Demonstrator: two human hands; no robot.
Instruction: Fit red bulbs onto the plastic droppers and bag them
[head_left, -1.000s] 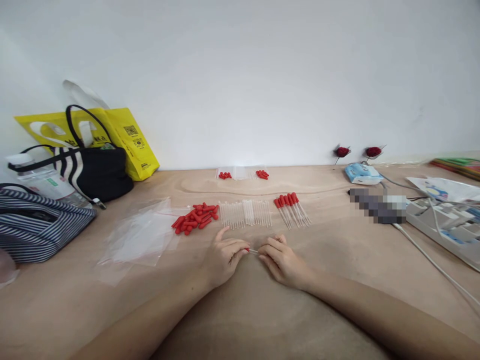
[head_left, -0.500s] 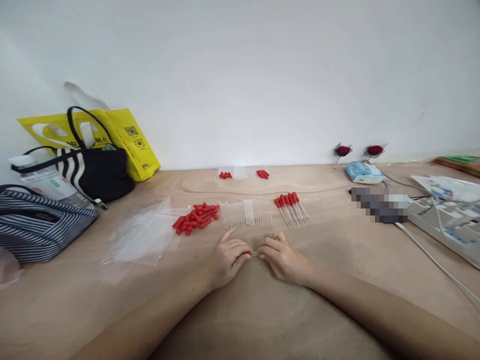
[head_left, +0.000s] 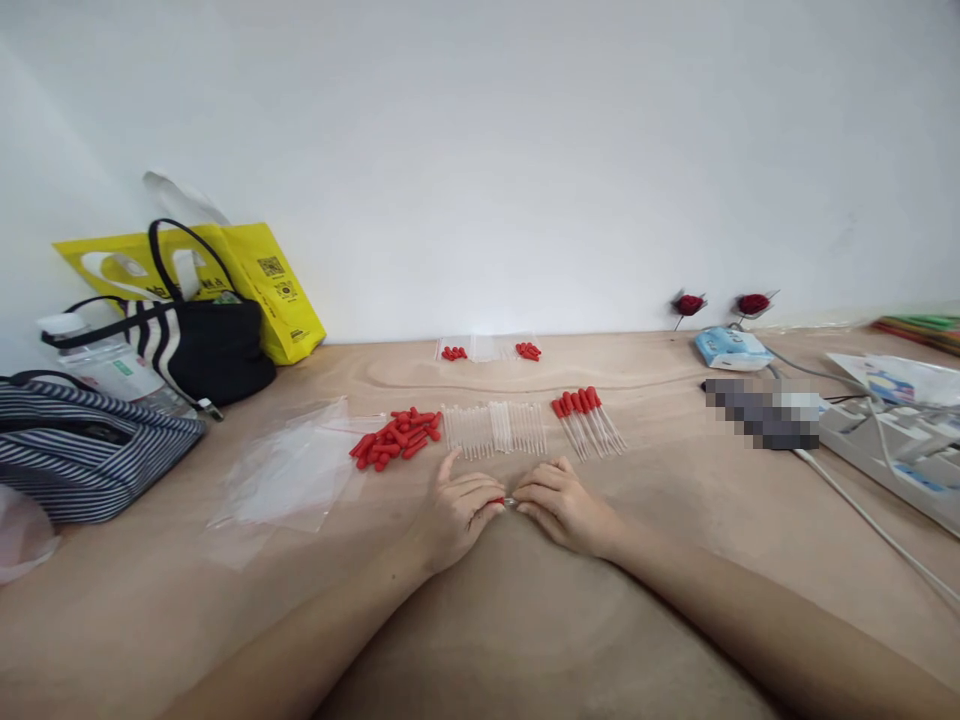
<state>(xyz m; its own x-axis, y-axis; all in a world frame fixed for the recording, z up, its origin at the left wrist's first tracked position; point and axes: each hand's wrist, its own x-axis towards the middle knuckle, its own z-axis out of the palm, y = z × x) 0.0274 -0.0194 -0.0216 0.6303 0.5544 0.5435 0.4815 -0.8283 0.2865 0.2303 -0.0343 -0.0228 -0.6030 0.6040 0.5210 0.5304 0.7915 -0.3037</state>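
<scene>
My left hand (head_left: 463, 510) pinches a red rubber bulb (head_left: 498, 501) between thumb and fingers. Facing it, my right hand (head_left: 562, 505) grips a thin clear tube (head_left: 511, 502), whose short visible part meets the bulb's side. Beyond my hands lies a row of clear tubes (head_left: 495, 430). Left of the row is a pile of red bulbs (head_left: 394, 440). Several tubes with red bulbs on their ends (head_left: 589, 420) lie side by side to the right.
Clear plastic bags (head_left: 289, 475) lie at the left, near a striped pouch (head_left: 97, 440), a black bag (head_left: 217, 350) and a yellow bag (head_left: 289, 310). By the wall is a flat bag with bulbs (head_left: 491, 347). Tissues (head_left: 731, 348) and a power strip (head_left: 892, 450) are right.
My hands have come slightly closer together, and less of the clear tube shows between them. The whole view has shifted a little.
</scene>
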